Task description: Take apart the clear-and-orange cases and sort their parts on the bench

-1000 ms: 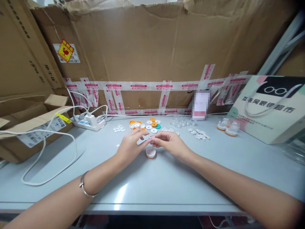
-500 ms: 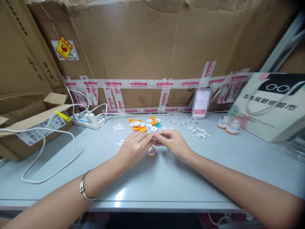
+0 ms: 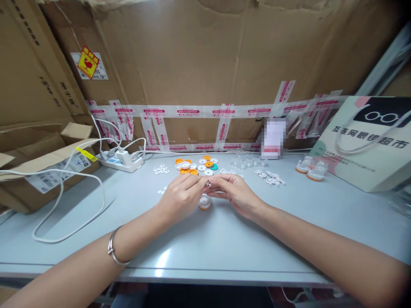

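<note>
Creased brown cardboard [image 3: 192,55] backs a smooth grey surface [image 3: 231,248]; near a round, orange-based white cup [image 3: 204,201], left hand [image 3: 181,194] and right hand [image 3: 240,194] pinch a small white piece [image 3: 208,184] between their fingers [image 3: 221,182].

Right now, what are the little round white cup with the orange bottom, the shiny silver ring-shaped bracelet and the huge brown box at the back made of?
The round white cup with the orange bottom looks like smooth plastic, from its even colours. The shiny silver bracelet is probably polished metal, since it gleams. The huge brown box looks like dull cardboard, because it's creased.
</note>
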Demonstrator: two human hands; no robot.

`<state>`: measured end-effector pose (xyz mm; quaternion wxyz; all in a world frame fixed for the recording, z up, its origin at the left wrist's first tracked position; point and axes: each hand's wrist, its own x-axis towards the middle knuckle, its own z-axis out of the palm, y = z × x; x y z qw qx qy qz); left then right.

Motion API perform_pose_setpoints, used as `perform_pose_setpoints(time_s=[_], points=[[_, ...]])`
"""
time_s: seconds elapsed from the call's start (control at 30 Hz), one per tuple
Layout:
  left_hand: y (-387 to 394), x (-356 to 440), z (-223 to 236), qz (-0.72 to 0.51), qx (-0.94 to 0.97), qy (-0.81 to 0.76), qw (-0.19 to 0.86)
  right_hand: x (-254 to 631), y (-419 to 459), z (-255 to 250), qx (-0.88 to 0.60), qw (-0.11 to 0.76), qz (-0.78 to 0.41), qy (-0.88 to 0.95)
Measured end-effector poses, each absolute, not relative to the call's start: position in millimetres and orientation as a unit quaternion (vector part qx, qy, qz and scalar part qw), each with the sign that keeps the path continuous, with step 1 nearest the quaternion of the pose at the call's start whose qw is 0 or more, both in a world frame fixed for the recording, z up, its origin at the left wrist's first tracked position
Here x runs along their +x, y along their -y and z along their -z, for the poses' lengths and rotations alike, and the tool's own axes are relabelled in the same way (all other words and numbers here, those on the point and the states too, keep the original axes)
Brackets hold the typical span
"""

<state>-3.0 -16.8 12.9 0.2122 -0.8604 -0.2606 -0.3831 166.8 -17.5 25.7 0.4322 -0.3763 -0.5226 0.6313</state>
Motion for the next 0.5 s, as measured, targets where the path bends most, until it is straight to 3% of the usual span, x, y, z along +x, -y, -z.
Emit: perform_pose_setpoints(time_s=[0.23,0.5], points=[[15.3,-5.9,-12.9,0.365,-0.877,0.268,0.161,171.4,8.7,-22.3,-0.394,0.402,-0.604,0.564],[19.4,-6.1,-14.8,0.374,-0.865,0.253,0.218,174.1,11.3,-20.5,-0.367,0.415,-0.562,0.614]])
